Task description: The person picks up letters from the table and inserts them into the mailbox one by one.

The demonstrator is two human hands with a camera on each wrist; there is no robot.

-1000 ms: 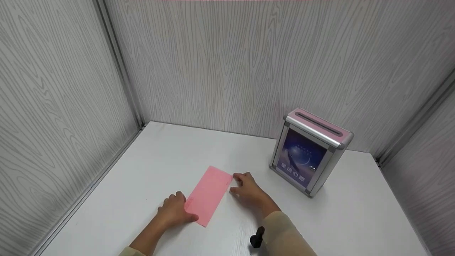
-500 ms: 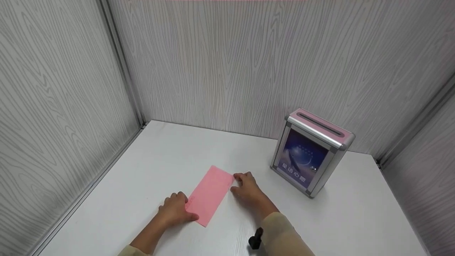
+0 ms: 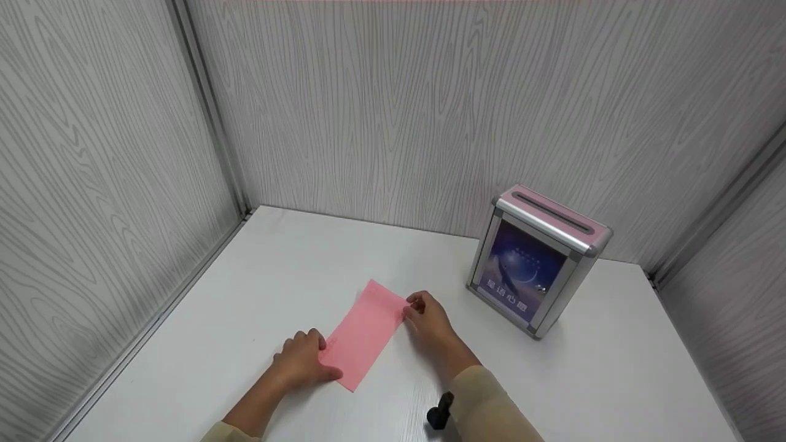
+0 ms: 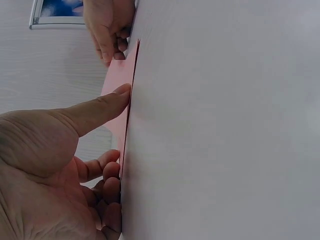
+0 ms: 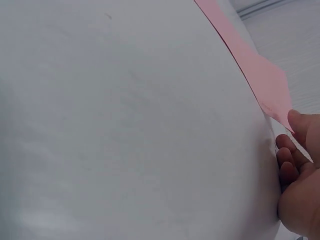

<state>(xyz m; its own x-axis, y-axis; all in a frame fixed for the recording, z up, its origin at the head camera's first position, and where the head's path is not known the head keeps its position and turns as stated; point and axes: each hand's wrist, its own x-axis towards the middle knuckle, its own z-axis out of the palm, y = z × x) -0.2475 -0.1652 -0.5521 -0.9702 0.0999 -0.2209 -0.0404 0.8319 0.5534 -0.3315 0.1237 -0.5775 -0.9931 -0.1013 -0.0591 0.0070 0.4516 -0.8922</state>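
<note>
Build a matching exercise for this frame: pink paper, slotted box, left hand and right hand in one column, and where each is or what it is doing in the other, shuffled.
Things:
1. pink paper
2. slotted box
3. left hand
4. right hand

Places or states:
A. pinches the paper's far right corner
B. stands upright near the back wall, on the right
C. lies on the white table between the hands
D. presses on the paper's near left edge

Pairs: 1-C, 2-B, 3-D, 4-A
</note>
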